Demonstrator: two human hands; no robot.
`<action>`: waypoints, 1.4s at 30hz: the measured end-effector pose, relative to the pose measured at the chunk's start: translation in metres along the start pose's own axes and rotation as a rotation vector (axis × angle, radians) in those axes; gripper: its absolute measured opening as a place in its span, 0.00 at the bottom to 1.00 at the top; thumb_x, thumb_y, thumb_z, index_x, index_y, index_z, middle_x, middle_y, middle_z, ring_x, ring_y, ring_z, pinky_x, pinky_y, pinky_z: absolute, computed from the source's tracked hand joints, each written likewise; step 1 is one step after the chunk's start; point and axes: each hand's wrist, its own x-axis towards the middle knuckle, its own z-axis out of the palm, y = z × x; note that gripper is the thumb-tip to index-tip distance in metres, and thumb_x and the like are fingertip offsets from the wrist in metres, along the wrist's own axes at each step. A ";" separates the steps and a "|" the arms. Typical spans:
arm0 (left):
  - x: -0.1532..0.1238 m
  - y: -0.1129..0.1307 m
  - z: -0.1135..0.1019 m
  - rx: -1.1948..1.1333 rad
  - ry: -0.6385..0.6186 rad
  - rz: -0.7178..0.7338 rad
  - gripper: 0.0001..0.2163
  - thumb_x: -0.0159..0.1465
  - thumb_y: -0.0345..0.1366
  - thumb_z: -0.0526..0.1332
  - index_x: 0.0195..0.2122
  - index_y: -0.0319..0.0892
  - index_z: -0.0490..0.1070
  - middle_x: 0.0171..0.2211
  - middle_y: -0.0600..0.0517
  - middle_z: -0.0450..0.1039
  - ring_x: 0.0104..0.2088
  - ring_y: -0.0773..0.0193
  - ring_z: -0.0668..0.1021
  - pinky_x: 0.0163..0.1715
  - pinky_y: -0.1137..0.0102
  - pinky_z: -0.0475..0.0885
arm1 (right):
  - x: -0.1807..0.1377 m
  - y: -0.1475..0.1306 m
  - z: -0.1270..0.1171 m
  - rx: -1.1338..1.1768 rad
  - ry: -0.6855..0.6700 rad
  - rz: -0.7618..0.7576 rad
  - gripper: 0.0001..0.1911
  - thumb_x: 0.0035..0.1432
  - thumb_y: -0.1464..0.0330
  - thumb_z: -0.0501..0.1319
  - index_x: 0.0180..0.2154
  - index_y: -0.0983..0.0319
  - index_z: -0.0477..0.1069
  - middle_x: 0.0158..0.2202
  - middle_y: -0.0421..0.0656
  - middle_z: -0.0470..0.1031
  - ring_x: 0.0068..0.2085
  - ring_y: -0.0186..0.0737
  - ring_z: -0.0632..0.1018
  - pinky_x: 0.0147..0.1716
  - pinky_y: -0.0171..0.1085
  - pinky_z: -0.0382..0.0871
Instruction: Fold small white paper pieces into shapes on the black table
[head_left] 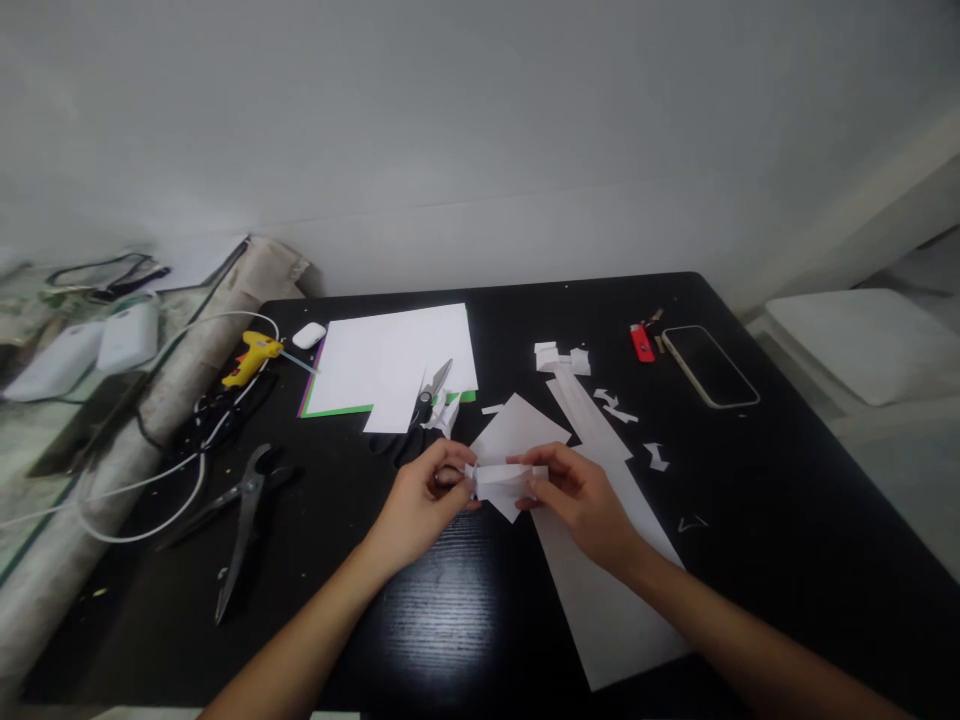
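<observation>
Centrally, both hands (501, 490) pinch folded paper (501, 482), table edges (825, 420) well apart.

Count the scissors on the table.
2. A small pair lies on the white sheets at mid-table; a larger pair lies left, beside the white cable. The cable tangle may hide more.

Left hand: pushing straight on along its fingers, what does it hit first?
The left hand pinches the folded white paper now; next, probably the right hand gripping its far end.
</observation>
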 end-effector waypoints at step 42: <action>-0.006 -0.003 0.002 0.696 0.113 0.311 0.05 0.64 0.30 0.60 0.41 0.44 0.72 0.32 0.55 0.72 0.27 0.66 0.72 0.29 0.71 0.69 | -0.005 0.006 0.000 -0.254 -0.038 -0.079 0.13 0.61 0.59 0.67 0.44 0.59 0.76 0.45 0.47 0.81 0.40 0.44 0.82 0.37 0.42 0.83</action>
